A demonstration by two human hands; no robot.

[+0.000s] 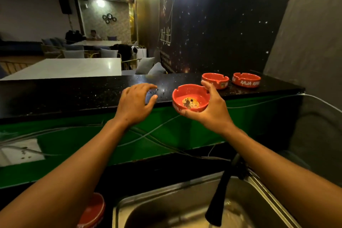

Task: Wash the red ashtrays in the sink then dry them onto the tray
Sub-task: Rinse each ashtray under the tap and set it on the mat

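Your right hand (209,105) grips one dirty ashtray (190,100) at the counter (74,94) front edge, above the sink (166,207). Your left hand (135,103) hovers beside it, fingers loose, holding nothing. Two more ashtrays (215,80) (246,79) sit behind, near the wall. The faucet (220,194) stands below your right arm.

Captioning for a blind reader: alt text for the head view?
The right hand holds a dirty red ashtray above a black counter; the left hand hovers open. Two more ashtrays sit behind; a sink lies below.
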